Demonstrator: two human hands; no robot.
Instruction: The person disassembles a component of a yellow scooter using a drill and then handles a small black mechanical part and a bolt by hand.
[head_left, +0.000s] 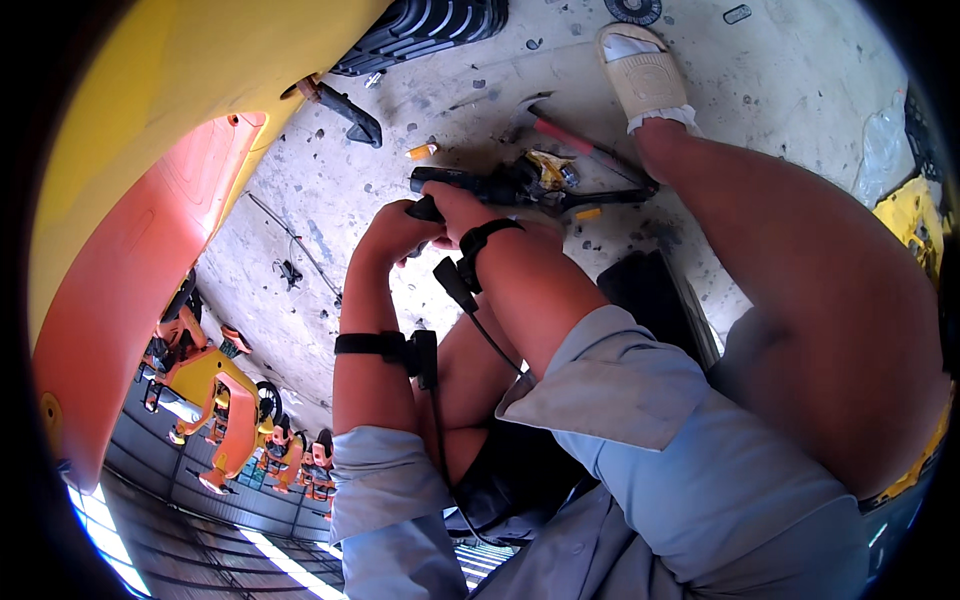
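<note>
Small dark part (426, 208) is held between the two hands, above the pale, spotted floor (720, 120). The left hand (388, 236) is closed on it from the left side; the right hand (458, 212) is closed on it from the right, the two hands being set close together. The lower fingers are largely hidden, and the full shape of the part cannot be determined. A black cylindrical object (445, 180) is seen just beyond the right hand; whether it is touched by that hand cannot be told. A red-and-black-handled tool (580, 142) is laid farther out and to the right. A small yellow piece (422, 151) is noted on the floor ahead of the hands. At the far left, a large yellow body panel (200, 60) is observed, well apart from the held part.
</note>
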